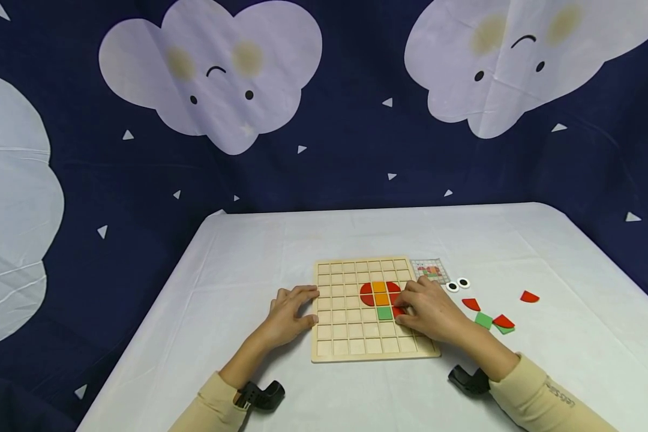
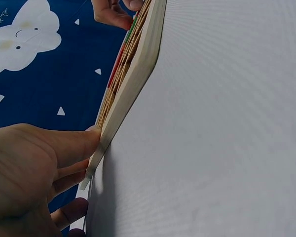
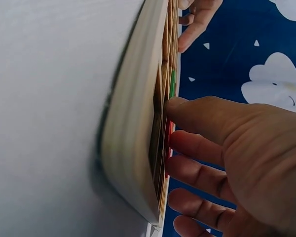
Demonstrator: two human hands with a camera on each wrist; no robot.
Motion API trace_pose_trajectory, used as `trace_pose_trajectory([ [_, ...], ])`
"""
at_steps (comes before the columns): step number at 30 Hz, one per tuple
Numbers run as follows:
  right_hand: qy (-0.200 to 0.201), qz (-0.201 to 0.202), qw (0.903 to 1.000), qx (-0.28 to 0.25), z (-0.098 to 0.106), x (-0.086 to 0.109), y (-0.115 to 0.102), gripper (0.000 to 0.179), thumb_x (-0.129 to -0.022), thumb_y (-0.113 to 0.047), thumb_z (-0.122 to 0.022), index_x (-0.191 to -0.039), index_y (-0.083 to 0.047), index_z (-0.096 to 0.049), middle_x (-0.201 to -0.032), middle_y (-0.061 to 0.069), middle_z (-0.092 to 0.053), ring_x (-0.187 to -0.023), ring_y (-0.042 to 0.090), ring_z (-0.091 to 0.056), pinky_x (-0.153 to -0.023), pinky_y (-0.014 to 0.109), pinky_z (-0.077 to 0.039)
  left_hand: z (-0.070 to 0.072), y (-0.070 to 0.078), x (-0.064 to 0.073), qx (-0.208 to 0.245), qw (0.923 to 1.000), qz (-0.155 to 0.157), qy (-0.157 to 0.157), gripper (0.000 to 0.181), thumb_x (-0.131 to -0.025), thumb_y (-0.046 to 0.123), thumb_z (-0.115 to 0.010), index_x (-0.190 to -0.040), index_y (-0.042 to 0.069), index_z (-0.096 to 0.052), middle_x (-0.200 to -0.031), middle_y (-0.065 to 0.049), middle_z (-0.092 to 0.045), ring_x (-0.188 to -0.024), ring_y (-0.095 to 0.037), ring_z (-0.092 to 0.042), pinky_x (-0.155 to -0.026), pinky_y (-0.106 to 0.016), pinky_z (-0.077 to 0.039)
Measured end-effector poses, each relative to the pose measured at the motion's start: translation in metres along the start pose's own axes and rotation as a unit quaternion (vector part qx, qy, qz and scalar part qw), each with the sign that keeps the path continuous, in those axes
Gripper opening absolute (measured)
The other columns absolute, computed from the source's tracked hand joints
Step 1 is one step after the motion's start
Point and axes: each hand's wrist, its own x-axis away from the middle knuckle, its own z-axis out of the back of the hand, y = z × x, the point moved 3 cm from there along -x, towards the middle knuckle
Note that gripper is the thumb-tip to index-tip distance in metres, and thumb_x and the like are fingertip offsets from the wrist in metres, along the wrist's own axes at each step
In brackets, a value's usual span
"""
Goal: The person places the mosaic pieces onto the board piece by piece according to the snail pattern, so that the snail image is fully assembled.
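Note:
A square wooden grid board (image 1: 341, 347) lies on the table. Red quarter-circle tiles (image 1: 366, 294) flank two stacked orange square tiles (image 1: 379, 293) in its cells, with a green square tile (image 1: 384, 313) below. My left hand (image 1: 287, 317) touches the board's left edge with thumb and fingertips, its fingers loosely extended. Over the board's right part, my right hand (image 1: 433, 309) holds a red tile (image 1: 397, 311) between thumb and fingers, beside the green square; the hand hides part of that tile. In the right wrist view the thumb (image 3: 187, 109) meets the grid.
A small printed pattern card (image 1: 431, 270) lies at the board's upper right corner. Beside it are two round eye tiles (image 1: 458, 285). Loose red tiles (image 1: 530, 296) and green tiles (image 1: 483, 320) lie farther right. A dark cloud-patterned cloth (image 1: 345, 174) hangs behind the white table.

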Motion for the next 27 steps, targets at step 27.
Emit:
trace_pose_trajectory([
  [27, 0.012, -0.101, 0.9944, 0.029, 0.041, 0.059, 0.059, 0.03, -0.07, -0.029, -0.079, -0.094, -0.013, -0.071, -0.092, 0.0, -0.064, -0.084, 0.019, -0.048, -0.07, 0.034, -0.031, 0.0, 0.0, -0.001, 0.003, 1.0, 0.001, 0.001, 0.049, -0.083, 0.019, -0.069, -0.13, 0.01, -0.056, -0.141, -0.001, -0.048, -0.099, -0.016, -0.035, -0.085, -0.038, -0.024],
])
